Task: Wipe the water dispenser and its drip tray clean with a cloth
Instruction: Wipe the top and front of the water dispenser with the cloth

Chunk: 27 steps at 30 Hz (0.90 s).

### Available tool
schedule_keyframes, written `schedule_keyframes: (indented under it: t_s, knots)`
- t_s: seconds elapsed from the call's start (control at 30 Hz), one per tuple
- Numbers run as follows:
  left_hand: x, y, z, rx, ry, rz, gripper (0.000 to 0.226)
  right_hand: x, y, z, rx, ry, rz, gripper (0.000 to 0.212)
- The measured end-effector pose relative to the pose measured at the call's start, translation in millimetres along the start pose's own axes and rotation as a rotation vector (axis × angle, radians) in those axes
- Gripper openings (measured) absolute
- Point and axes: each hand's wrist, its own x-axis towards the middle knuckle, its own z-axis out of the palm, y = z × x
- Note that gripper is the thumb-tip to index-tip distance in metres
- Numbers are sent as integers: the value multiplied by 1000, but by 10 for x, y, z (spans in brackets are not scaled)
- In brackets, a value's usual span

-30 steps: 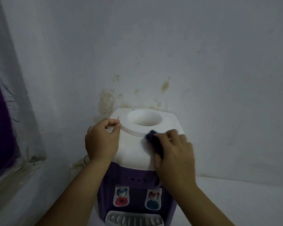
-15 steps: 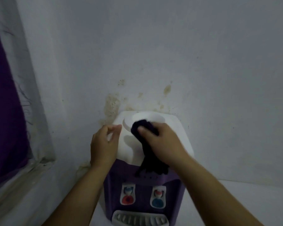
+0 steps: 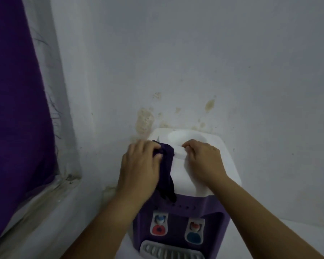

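Left hand (image 3: 138, 165) grips dark purple cloth (image 3: 166, 169) on left top of small white-topped purple plastic water dispenser (image 3: 209, 184) against stained wall (image 3: 176, 71). Right hand (image 3: 204, 159), fingers curled, rests on white bottle-seat ring (image 3: 181, 144), holding nothing. Grey slotted drip tray (image 3: 168, 251) at the front base.

Smooth plastic dispenser (image 3: 191, 171); soft dark cloth (image 3: 166, 165); stained matt wall (image 3: 195, 62)

One head-worn camera looks forward and down — seemingly close — onto the water dispenser (image 3: 185, 176) against the wall (image 3: 195, 62).
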Motion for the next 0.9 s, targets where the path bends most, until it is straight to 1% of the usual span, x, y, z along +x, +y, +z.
schedule_keyframes:
  t_s: [0.07, 0.1, 0.13, 0.27, 0.33, 0.4, 0.47, 0.5, 0.57, 0.6, 0.63, 0.67, 0.77, 0.83, 0.9]
  knots:
    - [-157, 71, 95, -8, -39, 54, 44, 9, 29, -17, 23, -1, -11, 27]
    - [-197, 57, 126, -12, -61, 44, 52, 16, 44, -24, 28, 2, -24, 27]
    - [-182, 7, 140, -15, -74, 14, 55, 21, 65, -23, 31, 2, -34, 28]
    - [175, -237, 96, -135, -121, -158, 42, -6, 85, 6, 36, 45, -72, 28]
    - [173, -181, 124, -124, -134, -179, 45, -20, 79, 18, 43, 71, -77, 29]
    - [-19, -61, 158, -48, -89, -116, 48, -29, 83, 24, 50, 87, -84, 28]
    - [-118, -52, 154, -71, -25, -31, 43, -36, 82, 17, 52, 86, -89, 28]
    - [-34, -121, 165, -105, -18, -29, 39, -32, 80, 13, 54, 80, -86, 28]
    - [275, -265, 198, -165, -33, -145, 33, -23, 70, 7, 57, 59, -77, 29]
    - [415, -308, 201, -176, -68, -216, 31, -19, 69, 2, 63, 43, -66, 29]
    - [485, -323, 211, -170, -93, -249, 30, -12, 75, -7, 78, 21, -55, 29]
    - [485, -297, 234, -157, -91, -236, 30, -3, 92, -31, 107, -7, -38, 28]
    - [221, -94, 210, -132, -32, -71, 33, 17, 123, -125, 188, -75, 55, 27]
    - [173, -90, 216, -163, 4, -5, 33, 33, 120, -113, 72, -92, 96, 34]
    - [404, -225, 273, -170, -24, -86, 30, 34, 69, -64, -56, -127, 130, 43]
